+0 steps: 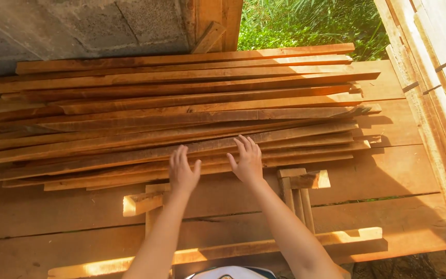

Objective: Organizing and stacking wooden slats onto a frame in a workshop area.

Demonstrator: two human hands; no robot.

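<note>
- Head view, surface: a platform of wide wooden planks (388,170) carries everything; gaps show between the planks, and strong sun falls across the right and near parts.
- Head view, surroundings: a grey block wall (78,23) stands behind the platform at upper left; a timber post (223,20) with a slanted brace stands beside it; green plants (311,23) fill the opening at upper centre; pale stacked boards (440,67) run along the right edge.
- A pile of thin wooden strips (181,113) lies lengthwise across the far half of the platform, loosely stacked, ends uneven at right.
- A small frame of short wooden battens (298,194) lies on the platform just below the pile, under and between the forearms; one lit batten end (140,202) juts out at left.
- A long batten (285,245) lies along the near edge.
- Left hand (182,170): open, fingers spread, palm down, over the near edge of the pile; holds nothing; cannot tell whether it touches the strips.
- Right hand (246,160): open, fingers spread, palm down, over the nearest strips; holds nothing; contact likewise unclear.
- No packages, labels or signs discernible.
</note>
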